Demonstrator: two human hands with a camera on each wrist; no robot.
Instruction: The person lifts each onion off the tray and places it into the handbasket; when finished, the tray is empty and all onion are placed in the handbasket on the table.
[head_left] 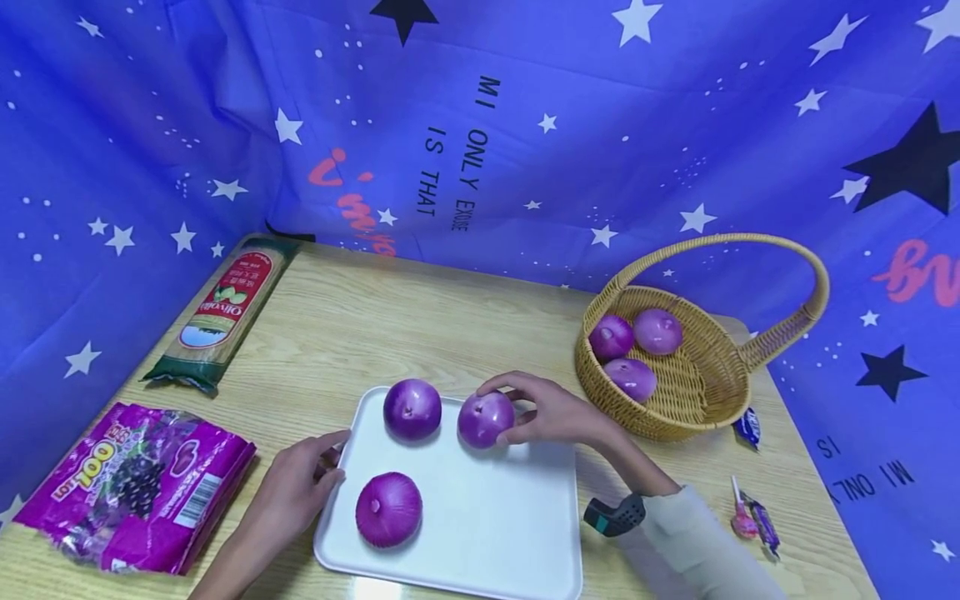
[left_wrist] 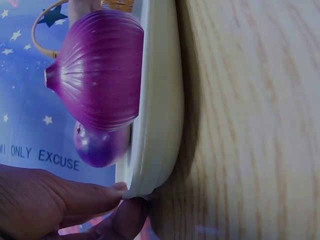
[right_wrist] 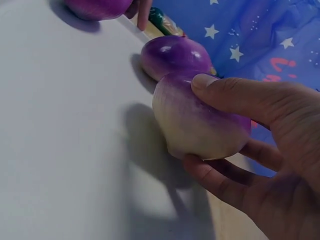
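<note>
While the head view's held onion [head_left: 485,420] points nub up, long axis unclear, over the tray [head_left: 495,517], the left wrist view shows the left hand [left_wrist: 52,200] pinching its left rim, and the right wrist view, the right hand [right_wrist: 300,145] gripping the onion with parted fingers.

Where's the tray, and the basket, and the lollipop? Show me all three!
Tray [head_left: 498,518]: head view, on its bare white floor.
Basket [head_left: 648,423]: head view, on the near side of its woven wall.
Lollipop [head_left: 744,525]: head view, on its pink head.
</note>
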